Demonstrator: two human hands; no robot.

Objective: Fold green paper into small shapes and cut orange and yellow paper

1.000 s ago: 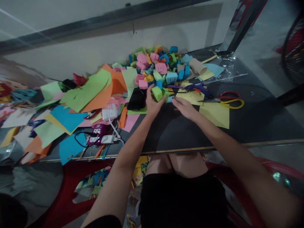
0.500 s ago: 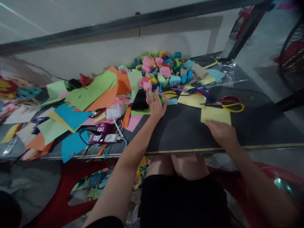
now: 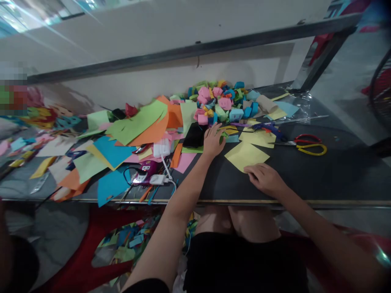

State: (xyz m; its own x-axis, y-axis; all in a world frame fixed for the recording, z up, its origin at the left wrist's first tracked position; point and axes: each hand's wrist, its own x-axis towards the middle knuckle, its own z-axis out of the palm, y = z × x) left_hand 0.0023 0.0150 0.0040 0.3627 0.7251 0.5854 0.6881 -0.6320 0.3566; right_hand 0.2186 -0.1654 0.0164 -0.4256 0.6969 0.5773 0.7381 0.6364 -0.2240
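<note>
My left hand (image 3: 214, 140) rests over the table with its fingers apart, beside a black phone (image 3: 194, 135) and in front of the heap of small folded paper pieces (image 3: 225, 103). Some small green and yellow paper lies partly hidden by its fingers. My right hand (image 3: 265, 178) has its fingers together at the near corner of a yellow paper sheet (image 3: 248, 155), which lies turned like a diamond on the dark table. Behind that sheet is another yellow sheet (image 3: 258, 137). Scissors (image 3: 311, 145) with red and yellow handles lie to the right, near a blue glue gun (image 3: 271, 129).
Coloured sheets (image 3: 137, 122) cover the table's left side. A purple power strip (image 3: 146, 173) with a white plug and cable sits near the front edge. A metal bar (image 3: 171, 52) runs behind the table. A fan (image 3: 383, 85) stands at the right.
My right hand has shifted left with the yellow sheet, away from the scissors, and the sheet has turned to a diamond. My left hand stays near the phone. The view has tilted up.
</note>
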